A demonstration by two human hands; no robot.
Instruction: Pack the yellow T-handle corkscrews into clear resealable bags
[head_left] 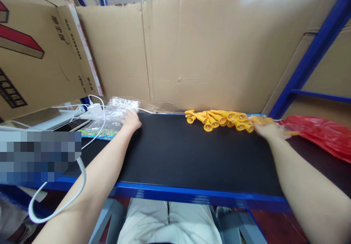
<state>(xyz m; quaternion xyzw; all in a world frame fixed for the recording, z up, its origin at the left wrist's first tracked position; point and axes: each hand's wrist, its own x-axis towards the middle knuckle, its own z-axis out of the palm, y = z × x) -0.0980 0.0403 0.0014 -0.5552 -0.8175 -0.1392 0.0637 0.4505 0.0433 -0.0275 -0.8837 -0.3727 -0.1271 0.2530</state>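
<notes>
On mat (pixel 192 156): yellow cones (pixel 213 120) lying left-right
Right hand (pixel 268 128): nearer, touching, grip unclear
Left hand (pixel 131 119): resting splayed on plastic (pixel 109 114)

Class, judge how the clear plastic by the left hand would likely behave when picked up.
The clear plastic is probably floppy, since it lies crinkled and uneven. It looks thin and see-through, so it should be light for its size. Its shiny surface might slip against the left hand.
</notes>
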